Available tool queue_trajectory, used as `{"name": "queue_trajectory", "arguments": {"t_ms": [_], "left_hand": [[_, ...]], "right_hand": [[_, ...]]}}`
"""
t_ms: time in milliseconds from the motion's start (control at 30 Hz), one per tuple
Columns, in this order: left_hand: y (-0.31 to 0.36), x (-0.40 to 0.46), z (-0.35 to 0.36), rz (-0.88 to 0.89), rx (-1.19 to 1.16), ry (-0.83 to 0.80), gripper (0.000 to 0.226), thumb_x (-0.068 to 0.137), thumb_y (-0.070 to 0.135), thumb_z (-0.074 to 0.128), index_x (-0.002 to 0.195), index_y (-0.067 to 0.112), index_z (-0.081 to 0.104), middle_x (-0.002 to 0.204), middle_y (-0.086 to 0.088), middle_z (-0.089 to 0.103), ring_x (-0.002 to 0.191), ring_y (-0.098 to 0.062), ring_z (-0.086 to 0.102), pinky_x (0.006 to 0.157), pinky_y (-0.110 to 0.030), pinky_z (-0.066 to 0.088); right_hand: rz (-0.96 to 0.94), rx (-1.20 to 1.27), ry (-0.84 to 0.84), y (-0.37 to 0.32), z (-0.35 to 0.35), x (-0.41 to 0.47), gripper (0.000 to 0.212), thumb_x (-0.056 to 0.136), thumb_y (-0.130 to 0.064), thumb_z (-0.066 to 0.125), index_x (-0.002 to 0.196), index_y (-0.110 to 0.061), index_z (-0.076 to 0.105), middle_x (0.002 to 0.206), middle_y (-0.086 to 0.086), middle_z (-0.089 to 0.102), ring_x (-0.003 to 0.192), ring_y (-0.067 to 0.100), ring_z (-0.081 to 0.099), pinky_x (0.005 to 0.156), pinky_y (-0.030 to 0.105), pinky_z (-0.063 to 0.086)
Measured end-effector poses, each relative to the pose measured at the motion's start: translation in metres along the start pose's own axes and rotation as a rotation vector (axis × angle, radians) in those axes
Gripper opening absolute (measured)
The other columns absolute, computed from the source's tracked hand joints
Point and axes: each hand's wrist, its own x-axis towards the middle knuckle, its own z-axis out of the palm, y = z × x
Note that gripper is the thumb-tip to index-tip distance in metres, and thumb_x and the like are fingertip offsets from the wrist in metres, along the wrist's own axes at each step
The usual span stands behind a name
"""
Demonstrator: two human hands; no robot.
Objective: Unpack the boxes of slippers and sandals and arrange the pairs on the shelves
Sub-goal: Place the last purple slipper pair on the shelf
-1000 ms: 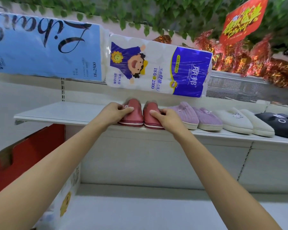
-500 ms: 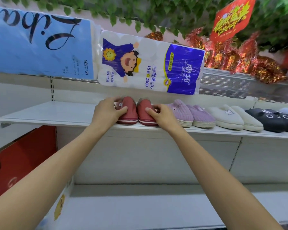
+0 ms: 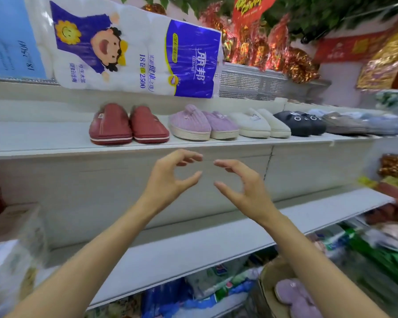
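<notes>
A pair of dark red slippers stands side by side on the white upper shelf, toes toward me. To their right sit a purple pair, a white pair, a black pair and blurred grey-blue ones. My left hand and my right hand hang in the air below the shelf edge, apart from the slippers, fingers loosely curved and holding nothing. A cardboard box at the bottom right holds a purple slipper.
A large toilet-paper pack rests above the shelf, a blue pack to its left. A lower white shelf runs beneath my arms. Packaged goods lie under it. Foil decorations hang at the upper right.
Both hands have let go of the red slippers and drawn back down below the shelf edge. The view has swung down and right, showing the lower shelf and the box.
</notes>
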Motion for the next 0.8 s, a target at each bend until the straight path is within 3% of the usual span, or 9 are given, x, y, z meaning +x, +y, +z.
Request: {"name": "queue_trajectory", "arguments": {"t_ms": [233,433,633,800], "left_hand": [[0.005,-0.03,0.112,-0.062,-0.172,-0.259,0.029,0.083,0.023,0.082,0.109,0.026,0.071,0.111,0.014,0.071,0.106,-0.012,0.066,0.093,-0.038,0.054],[0.021,-0.049,0.222,-0.139,-0.229,-0.425,0.03,0.084,0.028,0.08,0.113,0.031,0.069,0.113,0.02,0.069,0.11,-0.005,0.063,0.097,-0.029,0.051],[0.023,-0.06,0.338,-0.248,-0.265,-0.533,0.033,0.083,0.023,0.082,0.113,0.03,0.07,0.117,0.018,0.069,0.11,-0.006,0.063,0.097,-0.025,0.05],[0.016,-0.084,0.429,-0.403,-0.305,-0.591,0.032,0.081,0.022,0.084,0.109,0.03,0.072,0.112,0.018,0.071,0.107,-0.003,0.065,0.094,-0.017,0.049]], "right_hand": [[0.247,-0.065,-0.015,0.047,-0.061,-0.098,0.04,0.089,-0.031,0.072,0.126,-0.021,0.062,0.123,-0.013,0.064,0.116,0.001,0.057,0.101,0.027,0.047],[0.417,-0.053,-0.062,0.109,-0.112,-0.175,0.044,0.089,-0.041,0.069,0.128,-0.024,0.059,0.127,-0.013,0.061,0.12,0.01,0.056,0.1,0.033,0.049],[0.551,-0.053,-0.125,0.188,-0.155,-0.249,0.044,0.089,-0.031,0.072,0.13,-0.021,0.06,0.125,-0.011,0.061,0.117,-0.005,0.053,0.097,0.009,0.038],[0.745,0.009,-0.151,0.267,-0.173,-0.311,0.046,0.088,-0.039,0.07,0.131,-0.027,0.057,0.13,-0.014,0.058,0.121,-0.001,0.052,0.102,0.02,0.042]]}}
